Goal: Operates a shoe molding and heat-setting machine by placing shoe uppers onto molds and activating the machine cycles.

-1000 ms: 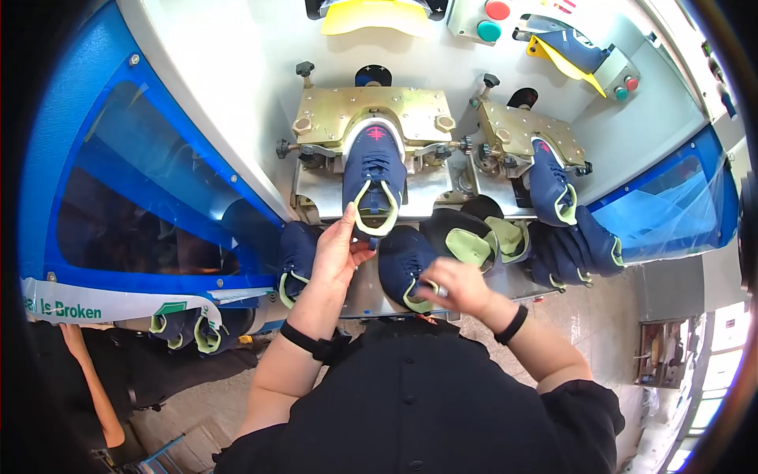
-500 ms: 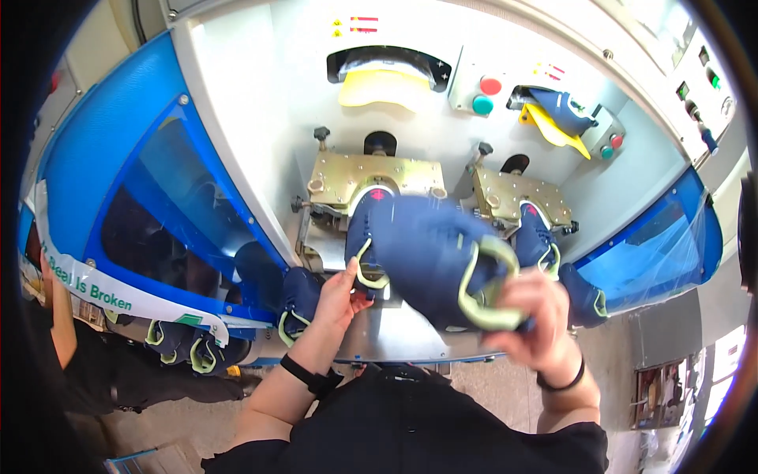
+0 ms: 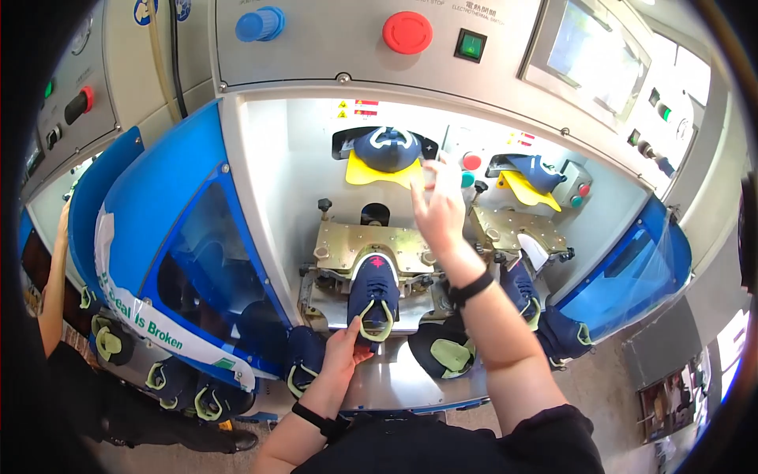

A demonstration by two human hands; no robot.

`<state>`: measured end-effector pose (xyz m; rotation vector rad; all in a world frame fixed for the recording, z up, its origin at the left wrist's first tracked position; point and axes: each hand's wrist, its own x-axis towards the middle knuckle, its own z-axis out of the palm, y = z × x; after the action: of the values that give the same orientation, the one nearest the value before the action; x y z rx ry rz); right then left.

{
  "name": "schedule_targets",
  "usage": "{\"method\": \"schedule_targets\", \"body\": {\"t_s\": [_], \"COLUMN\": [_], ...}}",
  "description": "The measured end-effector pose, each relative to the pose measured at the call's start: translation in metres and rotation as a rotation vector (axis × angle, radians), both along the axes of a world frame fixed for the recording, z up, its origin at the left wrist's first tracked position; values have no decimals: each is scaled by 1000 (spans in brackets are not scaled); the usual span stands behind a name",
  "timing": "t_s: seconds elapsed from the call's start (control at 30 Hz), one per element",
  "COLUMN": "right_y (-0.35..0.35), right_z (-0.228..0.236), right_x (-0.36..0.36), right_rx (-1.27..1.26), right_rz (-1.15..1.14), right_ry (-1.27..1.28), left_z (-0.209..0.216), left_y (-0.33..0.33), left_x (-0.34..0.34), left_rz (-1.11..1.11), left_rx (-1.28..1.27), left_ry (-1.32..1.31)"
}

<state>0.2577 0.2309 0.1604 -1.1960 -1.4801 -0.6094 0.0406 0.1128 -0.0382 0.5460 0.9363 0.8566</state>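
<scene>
My left hand (image 3: pixel 341 353) grips the heel end of a dark blue shoe upper (image 3: pixel 371 286) with a pale green collar and a small red mark. The toe of that upper sits in the left metal clamp (image 3: pixel 369 243) of the machine. My right hand (image 3: pixel 440 207) is raised, its fingers apart and holding nothing, close to a green button (image 3: pixel 467 178) and the left yellow pad (image 3: pixel 369 180). Over this pad lies a dark blue shoe piece (image 3: pixel 388 148) with a white curved line. On the metal ledge, right of my left hand, rests a dark shoe upper (image 3: pixel 430 347) with pale green lining.
A second metal clamp (image 3: pixel 513 227) holds another upper (image 3: pixel 517 288) at the right. Blue guards (image 3: pixel 178 186) flank the machine. Overhead, its panel carries a red knob (image 3: pixel 407 32). More uppers (image 3: pixel 304 355) lie along the front. Another person's arm (image 3: pixel 57 276) shows at far left.
My right hand has let go of the shoe upper it held and moved up beside the buttons. A shoe piece now covers the formerly bare left yellow pad. The view has tilted upward.
</scene>
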Motion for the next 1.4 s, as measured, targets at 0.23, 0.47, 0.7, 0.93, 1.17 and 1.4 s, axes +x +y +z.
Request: {"method": "schedule_targets", "body": {"t_s": [0.23, 0.47, 0.7, 0.93, 1.17, 1.4], "right_y": [-14, -114, -370, -387, -501, -575], "right_z": [-34, -58, -209, -339, -359, -402], "right_x": [23, 105, 146, 158, 203, 238], "right_rx": [-395, -264, -773, -803, -750, -1249], "right_rz": [-175, -29, -451, -473, -795, -592], "right_ry": [55, 51, -123, 221, 327, 498], "left_z": [4, -4, -12, -15, -63, -115], "left_y": [2, 6, -9, -22, -83, -112], "left_x": [-1, 1, 5, 11, 39, 130], "left_rz": [-15, 12, 100, 135, 12, -386], "left_rx": [-3, 22, 105, 160, 141, 427], "left_ry": [33, -41, 24, 117, 506, 724]}}
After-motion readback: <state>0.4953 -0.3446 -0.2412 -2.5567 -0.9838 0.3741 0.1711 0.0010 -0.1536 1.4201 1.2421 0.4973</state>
